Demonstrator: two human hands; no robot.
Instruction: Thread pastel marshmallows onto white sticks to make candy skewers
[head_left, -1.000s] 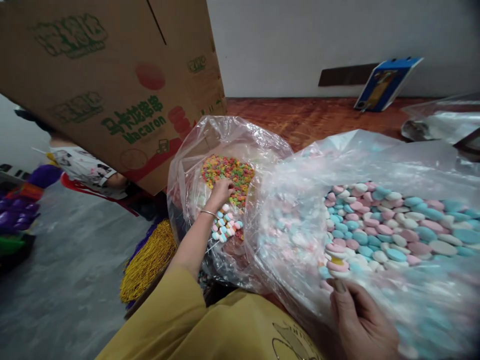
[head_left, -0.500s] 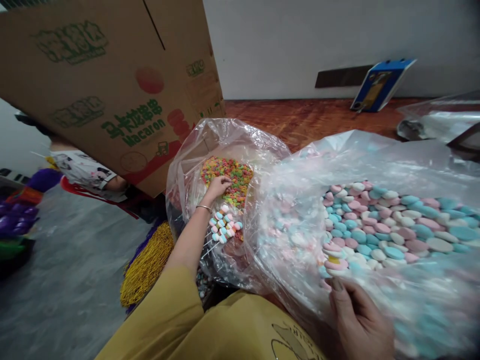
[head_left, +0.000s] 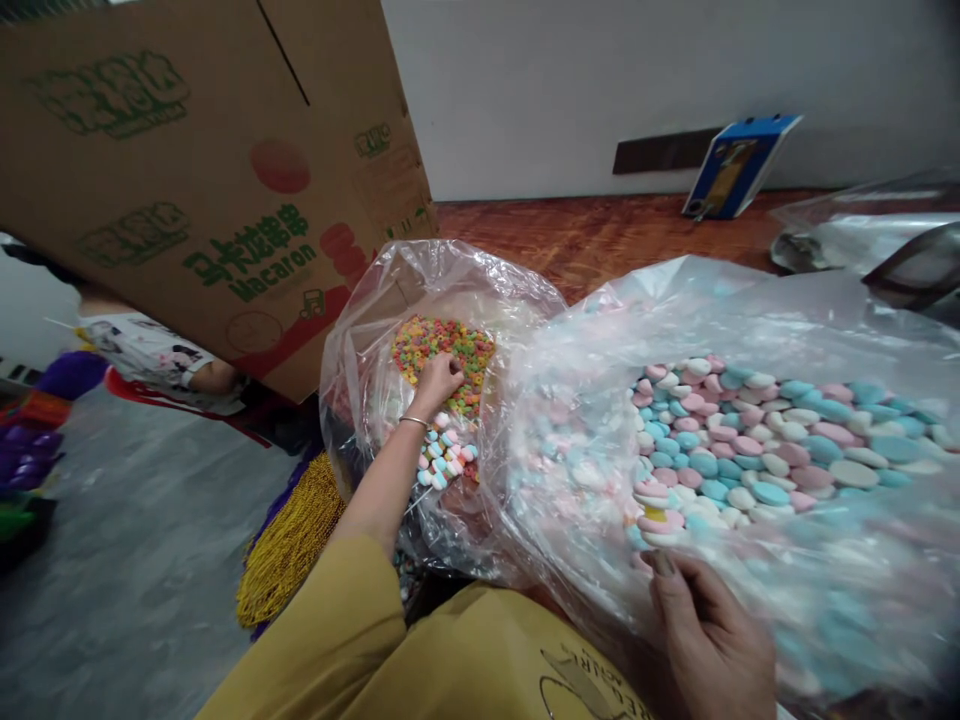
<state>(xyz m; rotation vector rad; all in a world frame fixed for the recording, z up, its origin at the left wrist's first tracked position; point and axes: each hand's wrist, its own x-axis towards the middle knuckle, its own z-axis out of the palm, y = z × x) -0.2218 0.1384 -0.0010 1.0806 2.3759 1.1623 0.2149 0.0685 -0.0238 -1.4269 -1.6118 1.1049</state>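
Note:
My left hand (head_left: 441,383) is over a heap of small multicoloured ring candies (head_left: 474,352) in a clear plastic bag. Its fingers are closed in a pinch; whatever sits between them is too small to make out. Just below that wrist lies a cluster of finished marshmallow skewers (head_left: 446,458), with white sticks pointing towards me. My right hand (head_left: 709,630) pinches the lower end of a marshmallow skewer (head_left: 654,502), pink and white discs with a yellow piece between. Its stick is hidden. Behind it spreads a large bag of pink, white and blue marshmallow discs (head_left: 750,440).
A tall printed cardboard box (head_left: 225,200) stands at the left, with a seated person (head_left: 150,345) partly behind it. A blue device (head_left: 742,165) leans by the wall on the reddish tabletop (head_left: 525,225). Gold beaded strands (head_left: 292,540) hang at lower left.
My left hand's fingers have curled in and lifted slightly from the ring candies. My right hand keeps the skewer in nearly the same place. The whole view has shifted a little.

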